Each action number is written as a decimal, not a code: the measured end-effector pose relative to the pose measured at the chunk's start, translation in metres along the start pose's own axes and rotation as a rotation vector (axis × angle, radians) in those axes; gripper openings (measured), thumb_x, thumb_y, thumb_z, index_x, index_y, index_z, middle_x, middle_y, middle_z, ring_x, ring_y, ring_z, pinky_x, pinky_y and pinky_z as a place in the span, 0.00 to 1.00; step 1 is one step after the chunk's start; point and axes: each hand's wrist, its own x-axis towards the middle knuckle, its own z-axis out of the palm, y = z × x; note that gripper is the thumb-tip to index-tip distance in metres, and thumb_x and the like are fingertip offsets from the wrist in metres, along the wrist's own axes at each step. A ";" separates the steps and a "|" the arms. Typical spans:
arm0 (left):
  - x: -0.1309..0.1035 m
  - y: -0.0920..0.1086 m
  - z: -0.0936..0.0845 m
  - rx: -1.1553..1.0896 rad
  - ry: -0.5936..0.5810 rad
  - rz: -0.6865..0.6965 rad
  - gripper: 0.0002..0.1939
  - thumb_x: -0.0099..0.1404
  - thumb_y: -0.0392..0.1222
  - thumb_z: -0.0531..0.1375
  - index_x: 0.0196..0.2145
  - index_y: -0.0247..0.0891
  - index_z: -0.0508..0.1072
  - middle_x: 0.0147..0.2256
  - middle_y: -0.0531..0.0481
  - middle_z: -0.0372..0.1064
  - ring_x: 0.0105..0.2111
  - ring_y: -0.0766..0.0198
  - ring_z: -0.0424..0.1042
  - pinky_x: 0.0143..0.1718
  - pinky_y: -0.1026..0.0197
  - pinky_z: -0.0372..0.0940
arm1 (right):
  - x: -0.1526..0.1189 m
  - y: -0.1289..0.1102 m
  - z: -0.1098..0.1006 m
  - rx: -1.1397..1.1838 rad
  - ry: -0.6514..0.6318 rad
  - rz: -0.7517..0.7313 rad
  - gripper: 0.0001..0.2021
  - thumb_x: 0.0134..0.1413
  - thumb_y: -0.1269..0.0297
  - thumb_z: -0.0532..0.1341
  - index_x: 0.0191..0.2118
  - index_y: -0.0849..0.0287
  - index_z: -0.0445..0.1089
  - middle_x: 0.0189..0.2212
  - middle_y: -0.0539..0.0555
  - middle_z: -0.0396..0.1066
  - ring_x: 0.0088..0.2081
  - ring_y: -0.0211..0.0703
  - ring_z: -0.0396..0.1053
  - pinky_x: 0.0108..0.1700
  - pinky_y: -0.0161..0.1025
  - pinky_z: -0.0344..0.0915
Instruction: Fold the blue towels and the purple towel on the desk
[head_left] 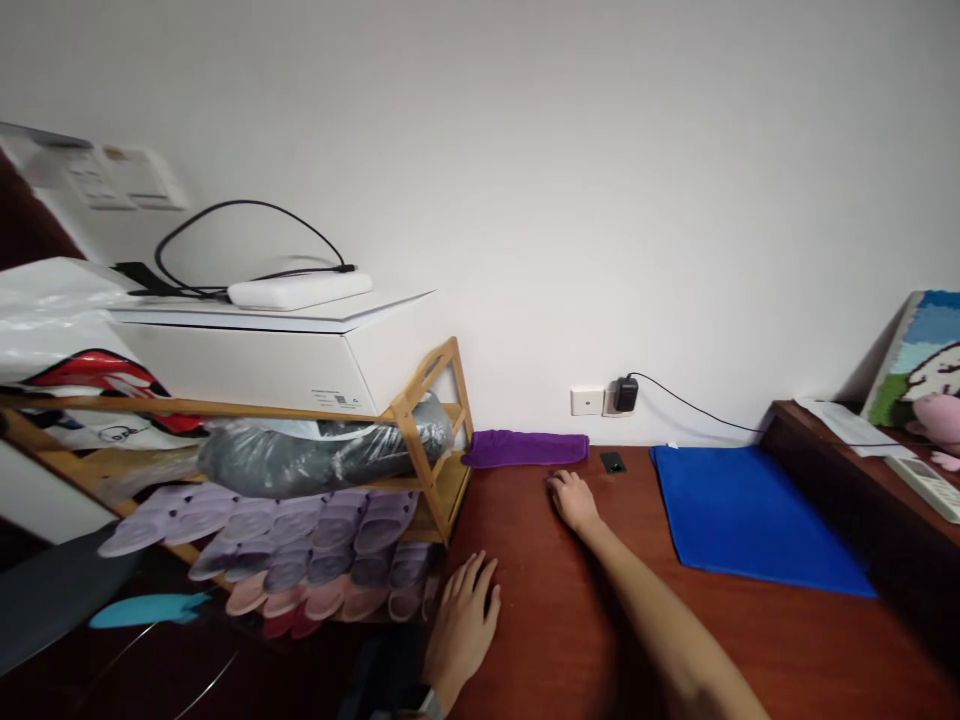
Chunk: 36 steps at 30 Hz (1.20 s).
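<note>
On the red-brown wooden surface (555, 600), my left hand (463, 618) rests near the left edge, palm down with fingers spread and nothing held. My right hand (574, 498) reaches farther back, its fingers curled over something small and dark at the fingertips that I cannot make out. Just behind it lies a folded purple cloth (527, 448) against the wall. A small black flat item (613, 462) sits to the right of that hand. Farther right, a blue cloth (750, 515) is spread flat.
Left stands a wooden rack (427, 440) with slippers (300, 520), a plastic-wrapped bundle (322, 455) and a white box (262, 350). A black adapter (625, 394) is plugged into the wall, its cable running right to a raised ledge holding a remote (926, 484) and a picture (919, 360).
</note>
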 end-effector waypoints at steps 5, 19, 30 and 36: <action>-0.004 0.000 0.002 -0.015 -0.009 0.003 0.23 0.74 0.48 0.53 0.63 0.50 0.75 0.66 0.46 0.70 0.66 0.46 0.69 0.69 0.39 0.65 | 0.049 -0.014 0.030 -0.029 -0.035 -0.013 0.26 0.69 0.75 0.51 0.67 0.55 0.71 0.69 0.64 0.67 0.62 0.57 0.69 0.61 0.53 0.63; -0.002 0.008 -0.002 0.006 -0.011 0.011 0.24 0.74 0.44 0.54 0.64 0.45 0.75 0.66 0.43 0.70 0.66 0.46 0.68 0.69 0.39 0.64 | 0.020 -0.029 -0.025 0.146 0.240 -0.092 0.15 0.72 0.69 0.53 0.52 0.57 0.77 0.49 0.61 0.79 0.53 0.53 0.72 0.59 0.48 0.67; -0.001 0.077 -0.042 -0.293 -0.003 -0.097 0.27 0.69 0.58 0.63 0.57 0.38 0.76 0.57 0.33 0.76 0.60 0.38 0.72 0.66 0.38 0.65 | -0.083 -0.100 -0.288 0.370 0.586 -0.374 0.16 0.76 0.62 0.50 0.56 0.56 0.73 0.49 0.60 0.70 0.49 0.49 0.74 0.57 0.47 0.71; -0.013 0.167 -0.083 -0.728 0.276 -0.153 0.34 0.73 0.61 0.59 0.67 0.38 0.62 0.65 0.30 0.68 0.66 0.40 0.68 0.68 0.40 0.63 | -0.156 -0.113 -0.377 0.323 0.576 -0.382 0.15 0.76 0.58 0.51 0.53 0.56 0.73 0.44 0.57 0.78 0.46 0.47 0.77 0.52 0.45 0.72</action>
